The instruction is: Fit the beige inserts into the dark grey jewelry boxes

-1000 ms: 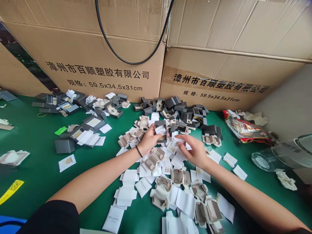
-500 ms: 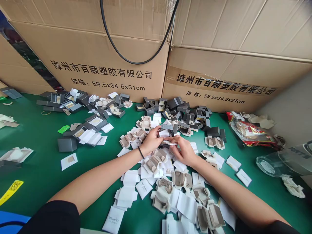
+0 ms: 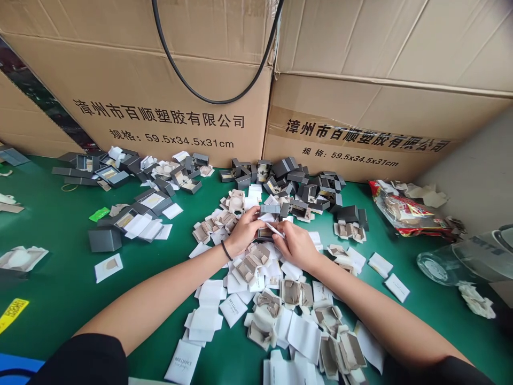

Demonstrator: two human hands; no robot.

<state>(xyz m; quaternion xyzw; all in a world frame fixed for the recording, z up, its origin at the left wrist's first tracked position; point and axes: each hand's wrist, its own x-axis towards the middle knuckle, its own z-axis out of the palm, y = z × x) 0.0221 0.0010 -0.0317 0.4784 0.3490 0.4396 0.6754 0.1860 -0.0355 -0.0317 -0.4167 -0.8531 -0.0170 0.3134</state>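
Observation:
My left hand (image 3: 244, 233) is closed on a small dark grey jewellery box (image 3: 269, 209), whose lid stands raised. Part of the box's base is hidden by my fingers. My right hand (image 3: 298, 246) pinches a thin white card (image 3: 274, 230), held slantwise just over the open box. Below both hands spreads a heap of white printed cards (image 3: 233, 309) and torn grey-brown cardboard inserts (image 3: 250, 264). Behind the hands lies a pile of dark grey boxes (image 3: 286, 168), several of them open.
More grey boxes (image 3: 105, 239) lie at the left on the green table (image 3: 152, 278). Large cardboard cartons (image 3: 180, 69) stand along the back, a black cable (image 3: 218, 101) hanging before them. To the right are a red-edged snack bag (image 3: 412, 211) and a clear jug (image 3: 452, 262).
The white card in my right hand has gone from lying nearly flat to a slant, baring more of the box base. The whole view has shifted slightly to the right.

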